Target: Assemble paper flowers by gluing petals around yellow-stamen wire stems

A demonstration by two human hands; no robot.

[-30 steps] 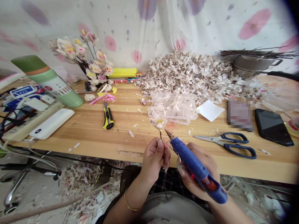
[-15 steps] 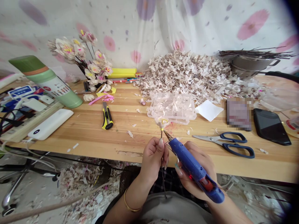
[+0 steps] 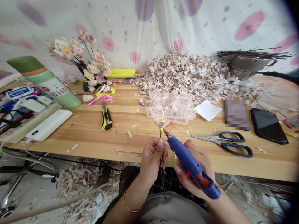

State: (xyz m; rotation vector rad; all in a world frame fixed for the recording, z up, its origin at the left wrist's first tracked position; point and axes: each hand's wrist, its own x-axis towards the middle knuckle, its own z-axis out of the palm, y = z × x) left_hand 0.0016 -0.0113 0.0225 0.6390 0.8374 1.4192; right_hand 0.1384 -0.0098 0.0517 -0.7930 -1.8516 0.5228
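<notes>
My left hand [image 3: 153,157] pinches the thin dark stem of an artificial flower [image 3: 161,120], held upright over the table's front edge. The flower has pale petals, and a yellow band wraps its base. In my right hand [image 3: 198,165] is a blue hot glue gun [image 3: 193,166], its body tilted and a red light glowing at the grip. Its metal nozzle points up and left, right beside the stem just under the yellow band; whether it touches I cannot tell. Behind the flower lies a clear compartment box [image 3: 171,107] with petal pieces in it.
A large heap of pale petals [image 3: 184,74] covers the back of the wooden table. Scissors [image 3: 224,141] and a black phone [image 3: 268,126] lie at the right. Leftward are a utility knife [image 3: 106,116], a power bank [image 3: 50,124], a green bottle [image 3: 51,84] and finished flowers [image 3: 93,67].
The whole view has shifted slightly. The flower head has turned a little on its stem, showing more from the side. Both hands keep their holds, with the glue gun still at the stem.
</notes>
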